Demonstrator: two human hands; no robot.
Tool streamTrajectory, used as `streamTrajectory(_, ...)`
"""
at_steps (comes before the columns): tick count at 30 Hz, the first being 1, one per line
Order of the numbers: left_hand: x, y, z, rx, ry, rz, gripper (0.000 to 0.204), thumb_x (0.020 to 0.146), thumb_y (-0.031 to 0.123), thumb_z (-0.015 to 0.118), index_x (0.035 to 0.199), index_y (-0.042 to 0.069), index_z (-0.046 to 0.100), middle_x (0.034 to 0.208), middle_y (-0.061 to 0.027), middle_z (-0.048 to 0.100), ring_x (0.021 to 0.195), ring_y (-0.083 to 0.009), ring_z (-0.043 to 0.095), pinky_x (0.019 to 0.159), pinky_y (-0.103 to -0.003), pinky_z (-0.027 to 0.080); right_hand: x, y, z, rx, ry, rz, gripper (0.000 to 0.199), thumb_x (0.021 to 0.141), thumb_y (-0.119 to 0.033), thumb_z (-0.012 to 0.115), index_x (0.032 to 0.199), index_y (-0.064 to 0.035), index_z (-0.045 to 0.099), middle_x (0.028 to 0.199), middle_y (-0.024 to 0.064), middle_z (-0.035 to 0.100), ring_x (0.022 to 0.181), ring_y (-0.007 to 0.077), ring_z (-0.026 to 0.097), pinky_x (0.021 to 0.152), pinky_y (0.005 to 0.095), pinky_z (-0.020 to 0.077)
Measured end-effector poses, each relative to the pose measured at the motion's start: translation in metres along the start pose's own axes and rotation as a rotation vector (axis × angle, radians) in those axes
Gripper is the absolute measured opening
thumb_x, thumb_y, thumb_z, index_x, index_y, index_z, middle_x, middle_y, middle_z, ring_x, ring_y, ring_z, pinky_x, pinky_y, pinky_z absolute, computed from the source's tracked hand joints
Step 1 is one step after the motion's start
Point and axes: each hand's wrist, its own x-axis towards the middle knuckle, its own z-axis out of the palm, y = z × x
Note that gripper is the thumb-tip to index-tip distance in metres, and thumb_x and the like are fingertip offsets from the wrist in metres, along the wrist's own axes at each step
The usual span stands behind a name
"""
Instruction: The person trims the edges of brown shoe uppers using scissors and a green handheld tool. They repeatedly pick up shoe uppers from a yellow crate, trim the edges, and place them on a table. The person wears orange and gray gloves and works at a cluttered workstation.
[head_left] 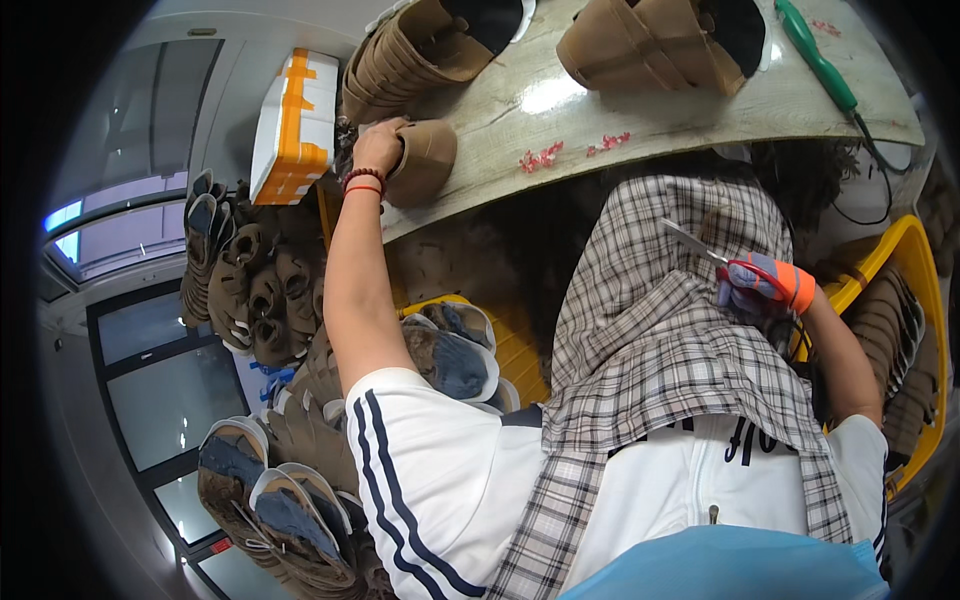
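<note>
My left hand (pixel 378 148), bare with red bracelets on the wrist, closes on the edge of a brown shoe upper (pixel 424 160) at the left edge of the table. Its fingertips are partly hidden by the piece. Over my lap, my right hand (pixel 752 286) wears a grey and orange glove. It grips scissors (pixel 694 240) with red handles, their blades pointing up and left above my checked apron (pixel 660 330). Just beyond my left hand stands a nested stack of brown shoe uppers (pixel 400 62).
Another stack of uppers (pixel 650 45) and a corded green tool (pixel 822 62) lie on the table (pixel 500 150). At right is a yellow basket (pixel 940 370) of uppers. Piles of uppers (pixel 275 290) and a white box with orange tape (pixel 295 125) are at left.
</note>
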Motion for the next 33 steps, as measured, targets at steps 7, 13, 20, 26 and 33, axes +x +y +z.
streamTrajectory(7, -0.043, 0.014, -0.019, -0.14, 0.255, 0.011, 0.037, 0.079, 0.003, 0.039, 0.103, 0.009, 0.067, 0.106, -0.0163, 0.063, 0.099, -0.0336, 0.058, 0.089, -0.036, 0.045, 0.014, -0.056, -0.081, -0.559, 1.124, 0.27, 0.062, 0.082, -0.056, 0.056, 0.111, -0.001, 0.059, 0.1, 0.0262, 0.063, 0.097, 0.038, 0.059, 0.083, 0.0388, 0.0474)
streamTrajectory(13, -0.154, 0.024, -0.062, -0.845, 0.886, -0.029, 0.026, 0.089, 0.012, 0.052, 0.111, 0.0, 0.062, 0.107, -0.0079, 0.06, 0.101, -0.0217, 0.056, 0.09, -0.033, 0.046, -0.012, -0.097, -0.17, -0.807, 1.298, 0.648, 0.05, 0.082, -0.045, 0.052, 0.105, -0.0022, 0.063, 0.105, 0.0237, 0.063, 0.099, 0.039, 0.06, 0.086, 0.0427, 0.0471)
streamTrajectory(20, -0.159, 0.097, -0.066, -1.016, 0.925, 0.015, 0.028, 0.086, 0.01, 0.055, 0.112, 0.001, 0.062, 0.106, -0.0076, 0.061, 0.099, -0.0192, 0.057, 0.089, -0.03, 0.045, 0.017, -0.102, -0.212, -0.866, 1.456, 0.633, 0.055, 0.077, -0.051, 0.061, 0.11, -0.0077, 0.06, 0.116, 0.019, 0.058, 0.108, 0.036, 0.056, 0.09, 0.0421, 0.0466)
streamTrajectory(26, -0.136, 0.136, -0.07, -1.199, 0.825, 0.262, 0.029, 0.084, 0.009, 0.058, 0.113, 0.002, 0.062, 0.104, -0.0074, 0.061, 0.098, -0.0171, 0.057, 0.089, -0.028, 0.044, 0.044, -0.239, 0.001, -0.571, 0.929, -0.618, 0.031, 0.074, -0.027, 0.077, 0.093, -0.0052, 0.066, 0.092, 0.0106, 0.062, 0.086, 0.0251, 0.061, 0.076, 0.0342, 0.0494)
streamTrajectory(33, -0.038, 0.099, -0.094, -1.497, 0.671, 0.501, 0.035, 0.079, 0.003, 0.061, 0.115, 0.003, 0.061, 0.106, -0.0093, 0.062, 0.1, -0.0183, 0.058, 0.088, -0.028, 0.045, 0.194, -0.321, 0.073, 0.009, 0.584, -0.733, 0.028, 0.08, -0.012, 0.072, 0.102, 0.0026, 0.065, 0.09, 0.0067, 0.069, 0.082, 0.009, 0.063, 0.074, 0.0241, 0.0505)
